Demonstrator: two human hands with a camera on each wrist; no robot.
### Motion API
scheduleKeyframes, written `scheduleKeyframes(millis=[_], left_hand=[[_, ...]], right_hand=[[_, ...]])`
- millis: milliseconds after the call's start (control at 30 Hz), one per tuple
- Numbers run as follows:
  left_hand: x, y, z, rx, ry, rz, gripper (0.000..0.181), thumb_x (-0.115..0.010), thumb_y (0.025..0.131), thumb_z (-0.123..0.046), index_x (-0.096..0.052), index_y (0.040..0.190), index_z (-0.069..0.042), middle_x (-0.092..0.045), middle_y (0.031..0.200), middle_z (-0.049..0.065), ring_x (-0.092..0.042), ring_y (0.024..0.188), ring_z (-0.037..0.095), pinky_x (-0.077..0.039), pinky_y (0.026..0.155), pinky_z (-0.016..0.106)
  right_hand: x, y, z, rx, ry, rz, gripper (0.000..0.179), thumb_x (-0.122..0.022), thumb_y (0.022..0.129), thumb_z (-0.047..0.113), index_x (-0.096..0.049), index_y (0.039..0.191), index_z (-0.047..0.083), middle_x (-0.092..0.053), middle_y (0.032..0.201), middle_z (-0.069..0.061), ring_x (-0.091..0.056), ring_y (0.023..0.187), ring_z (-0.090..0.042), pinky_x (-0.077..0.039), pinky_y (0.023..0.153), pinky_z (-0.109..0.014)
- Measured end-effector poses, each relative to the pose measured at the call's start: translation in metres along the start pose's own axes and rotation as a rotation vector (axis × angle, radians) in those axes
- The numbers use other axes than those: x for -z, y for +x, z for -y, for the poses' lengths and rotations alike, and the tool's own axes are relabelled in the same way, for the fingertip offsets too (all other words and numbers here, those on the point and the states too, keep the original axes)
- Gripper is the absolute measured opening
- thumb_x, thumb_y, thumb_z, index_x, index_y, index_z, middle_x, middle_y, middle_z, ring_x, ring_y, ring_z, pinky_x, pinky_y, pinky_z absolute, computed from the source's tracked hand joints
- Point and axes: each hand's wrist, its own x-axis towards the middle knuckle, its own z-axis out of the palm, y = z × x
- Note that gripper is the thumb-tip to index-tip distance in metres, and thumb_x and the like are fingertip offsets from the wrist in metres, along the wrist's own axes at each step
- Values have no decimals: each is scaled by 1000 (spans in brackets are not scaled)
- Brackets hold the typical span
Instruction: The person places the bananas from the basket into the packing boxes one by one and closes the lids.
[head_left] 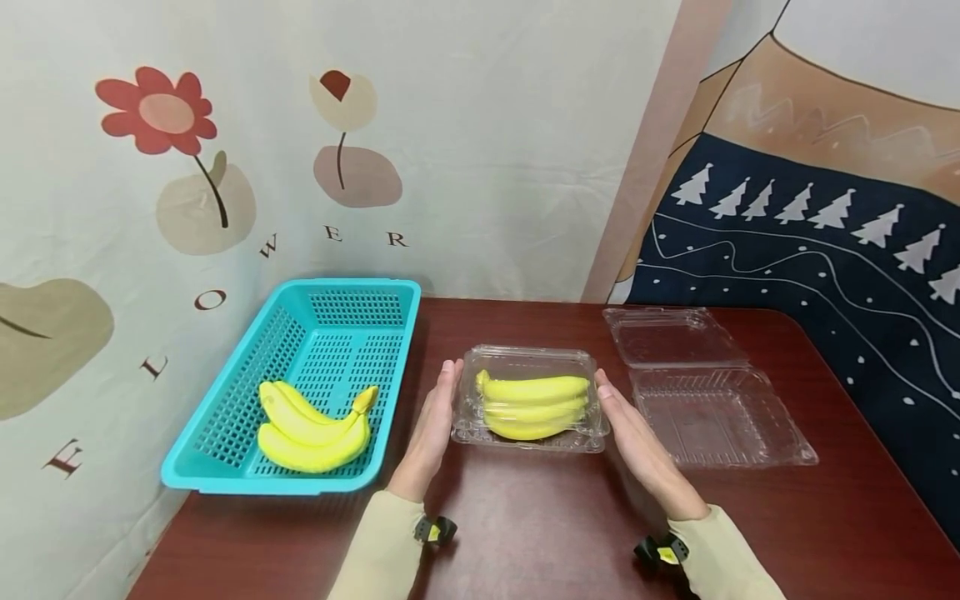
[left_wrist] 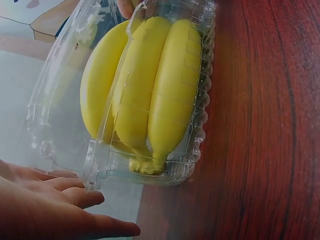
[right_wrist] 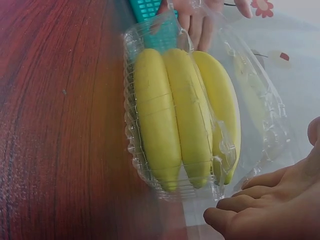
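Here in play is a clear plastic lidded box [head_left: 536, 357] holding a plump yellow banana bunch [head_left: 534, 408], positioned to the right of the turquoise perforated plastic basket [head_left: 348, 350] over a dark red-brown wooden table [head_left: 525, 517]. Left hand [head_left: 431, 429] is at the box's end nearer the basket, fingers extended; right hand [head_left: 643, 446] mirrors it at the end farther from the basket. No pinch from either: both are spread flat-palmed along the sides, though I cannot tell how firmly they press. Another yellow banana bunch [head_left: 315, 433] lies inside the basket, and an opened clear plastic box [head_left: 693, 412] sits farthest right of it.
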Motion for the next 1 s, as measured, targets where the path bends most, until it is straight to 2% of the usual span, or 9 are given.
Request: scheduleKeyframes(millis=[433,633,800,900,1000], left_hand=[[5,-5,4,29,33,0,80,-26,107,-63,-32,162,-5,-31,168,9,-21,157,26,-14,126,51],[13,-14,6,52,118,32,76,-28,108,-63,-34,162,-10,-29,169,6,-18,158,27,-13,126,53],[21,-19,11,4,215,120,61,-32,113,-41,-34,161,-5,-24,169,14,-16,158,30,-13,126,53],[24,-22,13,-23,291,156,55,-38,112,-28,-33,162,-5,-26,169,16,-19,157,32,-16,125,55],[25,-25,13,-45,334,159,56,-43,108,-17,-33,162,-6,-31,167,14,-24,155,33,-21,124,56]], right_hand=[[-1,-1,-3,2,-25,17,68,-24,114,44,-18,163,-4,-11,171,-18,-8,158,-35,-9,125,-56],[3,-8,-6,4,-52,36,62,-29,115,34,-20,162,-4,-10,171,-20,-7,157,-37,-10,123,-57],[7,-14,-8,-11,-71,50,57,-37,111,21,-23,164,2,-16,171,-17,-12,157,-34,-14,123,-53],[7,-16,-10,-3,-76,54,60,-41,108,16,-24,165,6,-19,171,-15,-16,156,-34,-15,122,-53],[6,-18,-13,14,-83,67,63,-44,106,13,-24,165,7,-21,170,-14,-20,154,-34,-19,122,-37]])
